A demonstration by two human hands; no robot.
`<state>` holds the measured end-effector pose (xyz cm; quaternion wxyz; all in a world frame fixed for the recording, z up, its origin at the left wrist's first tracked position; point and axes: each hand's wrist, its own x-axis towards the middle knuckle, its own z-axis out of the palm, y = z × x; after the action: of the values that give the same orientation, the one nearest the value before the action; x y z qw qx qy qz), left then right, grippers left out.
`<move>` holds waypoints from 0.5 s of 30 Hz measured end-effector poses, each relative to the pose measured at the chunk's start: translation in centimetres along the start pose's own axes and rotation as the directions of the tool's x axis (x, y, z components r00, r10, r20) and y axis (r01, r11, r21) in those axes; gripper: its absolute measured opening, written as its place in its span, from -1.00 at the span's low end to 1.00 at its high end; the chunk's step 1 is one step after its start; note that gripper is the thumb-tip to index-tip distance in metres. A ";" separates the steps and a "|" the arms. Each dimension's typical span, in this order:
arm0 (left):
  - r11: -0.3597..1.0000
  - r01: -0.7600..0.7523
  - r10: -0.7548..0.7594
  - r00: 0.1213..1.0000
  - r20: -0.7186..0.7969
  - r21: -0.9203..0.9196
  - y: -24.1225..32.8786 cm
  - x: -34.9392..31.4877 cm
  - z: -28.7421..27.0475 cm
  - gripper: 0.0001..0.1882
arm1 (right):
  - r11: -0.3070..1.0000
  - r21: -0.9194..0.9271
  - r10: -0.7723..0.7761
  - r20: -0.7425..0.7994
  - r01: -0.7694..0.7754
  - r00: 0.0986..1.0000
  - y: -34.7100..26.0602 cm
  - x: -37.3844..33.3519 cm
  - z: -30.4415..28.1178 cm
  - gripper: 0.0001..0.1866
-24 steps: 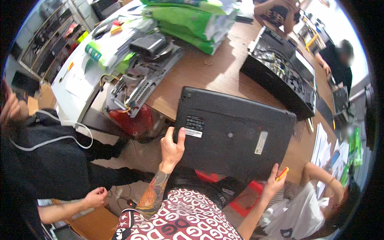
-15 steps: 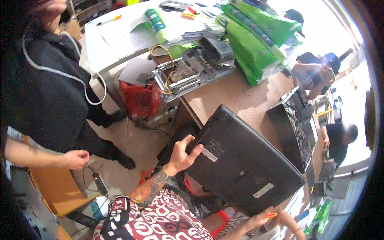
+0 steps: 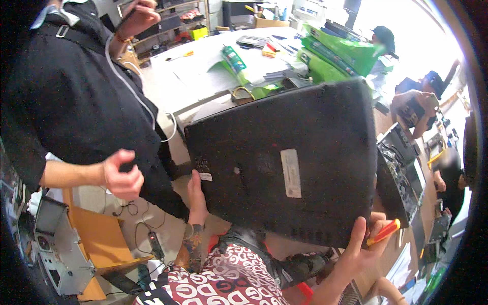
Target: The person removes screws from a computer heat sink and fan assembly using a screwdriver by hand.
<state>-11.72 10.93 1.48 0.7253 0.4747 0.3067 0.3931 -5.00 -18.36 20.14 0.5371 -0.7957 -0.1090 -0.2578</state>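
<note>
Your laptop (image 3: 244, 152) spans mid-frame, its right edge partly hiding an open case (image 3: 404, 170). Your right grip (image 3: 362, 251) pinches its lower-right corner and an orange tool (image 3: 384, 232); your left grip (image 3: 197, 201) its lower-left edge, a gap from a co-worker's hand (image 3: 123, 175).

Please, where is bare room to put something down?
Bare floor shows between the black power strip and left forearm; a narrow strip of wooden desk looks free between the right hand and white papers. Crowded: white table, around green packages.
</note>
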 end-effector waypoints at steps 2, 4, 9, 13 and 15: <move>0.998 0.009 -0.014 0.997 -0.082 -0.058 -0.3 0.2 -1.8 -0.40 | 0.993 0.105 -0.062 0.064 0.055 0.996 -1.4 0.2 1.7 -0.76; 0.987 0.050 -0.055 0.998 -0.033 -0.156 -0.8 0.1 -3.1 -0.38 | 0.977 0.191 -0.128 0.145 0.099 0.981 -1.7 0.5 2.5 -0.68; 0.929 0.192 -0.222 0.973 -0.058 -0.316 -2.8 0.6 -6.0 -0.35 | 0.876 0.280 -0.456 0.216 0.393 0.863 -3.5 1.0 4.5 -0.56; 0.827 0.248 -0.249 0.966 0.065 -0.505 -3.7 1.2 -7.2 -0.31 | 0.888 0.408 -0.365 0.343 0.213 0.866 -5.1 0.8 7.4 -0.59; 0.871 0.192 -0.191 0.980 0.048 -0.452 -3.6 0.7 -5.8 -0.30 | 0.855 0.460 -0.420 0.343 0.240 0.840 -5.6 1.3 8.8 -0.58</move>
<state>-15.08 13.30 -3.97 0.8517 0.2594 0.2510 0.3799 -3.88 -8.23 22.73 0.5961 -0.6743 -0.4136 -0.1379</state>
